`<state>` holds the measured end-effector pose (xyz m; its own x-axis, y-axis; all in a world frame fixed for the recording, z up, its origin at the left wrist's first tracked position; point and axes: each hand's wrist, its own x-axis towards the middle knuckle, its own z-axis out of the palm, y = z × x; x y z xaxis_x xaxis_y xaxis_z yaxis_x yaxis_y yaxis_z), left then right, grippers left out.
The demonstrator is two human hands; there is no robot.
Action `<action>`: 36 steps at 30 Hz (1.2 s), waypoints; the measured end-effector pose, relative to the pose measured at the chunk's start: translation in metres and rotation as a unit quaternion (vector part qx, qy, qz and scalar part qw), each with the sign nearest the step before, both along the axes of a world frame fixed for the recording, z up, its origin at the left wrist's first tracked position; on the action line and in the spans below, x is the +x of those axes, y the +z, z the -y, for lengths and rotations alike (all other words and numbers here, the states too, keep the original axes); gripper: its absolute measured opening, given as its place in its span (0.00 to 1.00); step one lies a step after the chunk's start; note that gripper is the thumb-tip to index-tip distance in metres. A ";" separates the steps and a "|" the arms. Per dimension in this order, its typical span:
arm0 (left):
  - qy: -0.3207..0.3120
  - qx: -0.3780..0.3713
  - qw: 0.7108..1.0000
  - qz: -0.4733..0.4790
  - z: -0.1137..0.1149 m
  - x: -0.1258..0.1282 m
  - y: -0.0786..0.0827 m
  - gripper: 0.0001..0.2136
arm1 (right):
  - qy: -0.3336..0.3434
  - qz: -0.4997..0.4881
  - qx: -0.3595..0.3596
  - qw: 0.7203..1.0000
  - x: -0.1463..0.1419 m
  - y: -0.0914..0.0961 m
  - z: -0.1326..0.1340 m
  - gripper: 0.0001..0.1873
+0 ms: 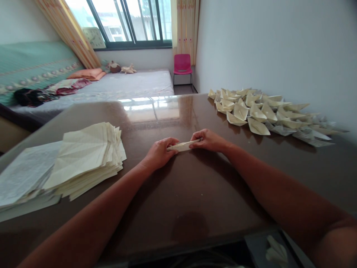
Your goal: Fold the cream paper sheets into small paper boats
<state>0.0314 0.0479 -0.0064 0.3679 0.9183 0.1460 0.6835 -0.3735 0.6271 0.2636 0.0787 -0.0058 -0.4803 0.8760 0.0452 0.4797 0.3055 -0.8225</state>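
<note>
Dark, glossy table (178, 193) fills the lower view, its far edge running from 9 o'clock up to 1 o'clock, with a bed (134, 87), a window (131, 20) and a pink chair (182, 65) beyond at 12 o'clock. Left hand (158, 153) and right hand (209, 140) meet just above centre; the fingers of each are closed in a pinch on opposite ends of a folded paper piece (184, 146), a narrow cream strip held low over the tabletop, whether touching it cannot be told. Stack of creased cream sheets (86, 158) lies at 9 o'clock, overlapping a greyer pile (23, 175) that reaches the left table edge. Heap of folded paper boats (259, 109) sits at 2 o'clock, close to the wall (279, 44) and well apart from the hands. Bare tabletop lies open between the forearms toward 6 o'clock, and between hands and far edge toward 12 o'clock. Near edge runs along the bottom at 6 o'clock.
</note>
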 end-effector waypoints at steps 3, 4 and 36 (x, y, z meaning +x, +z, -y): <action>-0.015 0.019 0.999 0.026 -0.001 -0.004 0.000 0.18 | 0.011 0.007 0.025 1.000 0.002 0.001 0.000 0.19; -0.020 0.021 0.999 0.031 -0.001 -0.005 0.000 0.16 | 0.014 -0.003 0.033 0.999 0.002 0.001 0.000 0.22; -0.087 0.084 0.990 -0.071 0.003 -0.005 0.001 0.08 | 0.023 0.155 0.179 0.971 -0.011 0.012 0.017 0.06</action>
